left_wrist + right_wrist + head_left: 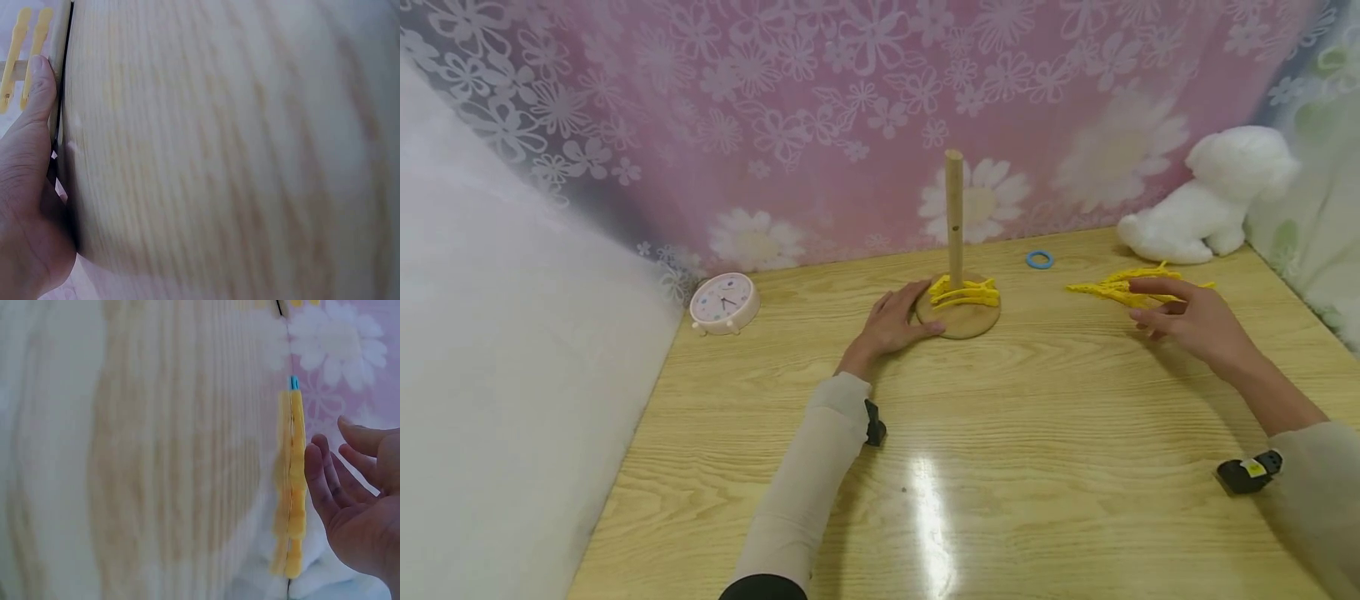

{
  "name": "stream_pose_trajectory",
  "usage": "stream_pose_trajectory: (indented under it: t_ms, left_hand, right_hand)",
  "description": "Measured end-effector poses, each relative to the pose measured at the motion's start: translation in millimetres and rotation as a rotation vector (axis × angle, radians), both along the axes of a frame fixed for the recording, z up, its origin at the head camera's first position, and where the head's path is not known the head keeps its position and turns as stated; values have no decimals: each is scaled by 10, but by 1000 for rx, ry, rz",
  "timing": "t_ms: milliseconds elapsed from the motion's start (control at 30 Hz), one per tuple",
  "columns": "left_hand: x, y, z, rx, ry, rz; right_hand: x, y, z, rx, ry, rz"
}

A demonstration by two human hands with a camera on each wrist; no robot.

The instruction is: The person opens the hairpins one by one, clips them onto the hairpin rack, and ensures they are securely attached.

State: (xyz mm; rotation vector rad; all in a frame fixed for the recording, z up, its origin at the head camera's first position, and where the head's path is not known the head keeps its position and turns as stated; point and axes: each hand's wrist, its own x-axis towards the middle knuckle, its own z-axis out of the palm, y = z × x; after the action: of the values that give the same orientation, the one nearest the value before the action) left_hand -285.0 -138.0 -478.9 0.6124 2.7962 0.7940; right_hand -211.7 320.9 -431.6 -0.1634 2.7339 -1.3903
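Note:
A wooden stand has an upright post (954, 200) on a round base (958, 328). Yellow slender clips (977, 297) lie on the base around the post's foot; the left wrist view shows two yellow clips (15, 53) beside the thumb. My left hand (895, 323) grips the base's left side, thumb over the near rim and fingers along the far left. At the right lies a pile of yellow clips (1108, 288), seen edge-on as a yellow strip (297, 481) in the right wrist view. My right hand (1206, 327) hovers at this pile, fingers loosely bent and holding nothing.
A blue ring (1040, 260) lies between the stand and the pile. Behind the pile sits a white plush dog (1217, 200) at the table's back right. A pink alarm clock (725, 303) stands at the back left. Flowered cloth (820, 125) hangs behind the wooden table (1037, 467).

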Motion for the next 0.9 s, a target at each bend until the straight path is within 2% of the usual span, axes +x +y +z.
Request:
stream_pose_trajectory:
  t_ms: [133, 300, 533, 900]
  left_hand:
    - [42, 10, 59, -13, 0, 3]
    - [88, 23, 118, -18, 0, -1]
    - [82, 11, 66, -34, 10, -8]
    - [105, 25, 112, -11, 30, -7]
  right_hand:
    - [30, 114, -17, 6, 8, -32]
    - [35, 188, -55, -15, -37, -57]
    - [-29, 196, -130, -45, -49, -61]
    - [-139, 115, -145, 100, 10, -60]
